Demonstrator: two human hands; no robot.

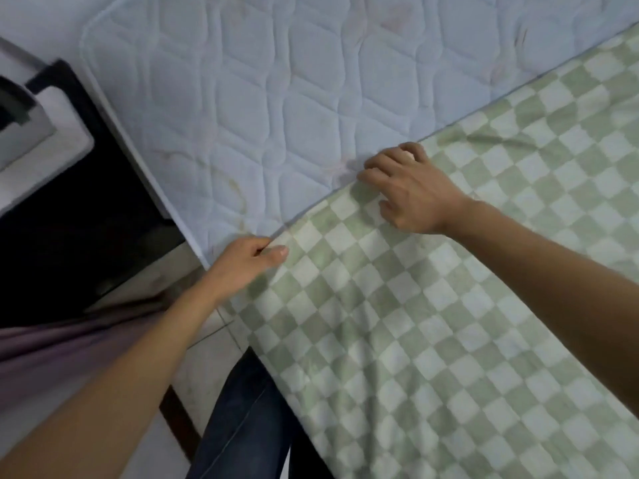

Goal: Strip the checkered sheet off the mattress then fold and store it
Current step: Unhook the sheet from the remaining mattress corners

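Green sheet (415, 323) edge in left hand (242, 264), right hand (411, 191); bare mattress (276, 98) beyond.

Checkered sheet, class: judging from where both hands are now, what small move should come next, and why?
Probably peel the edge back over the part that is covered. The left hand pinches the checkered sheet at its edge, the right hand curls over the same edge, and the quilted mattress is bare only beyond that line.

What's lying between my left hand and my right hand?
In the head view, only the checkered sheet, its edge flat on the mattress, spans from left hand to right hand.
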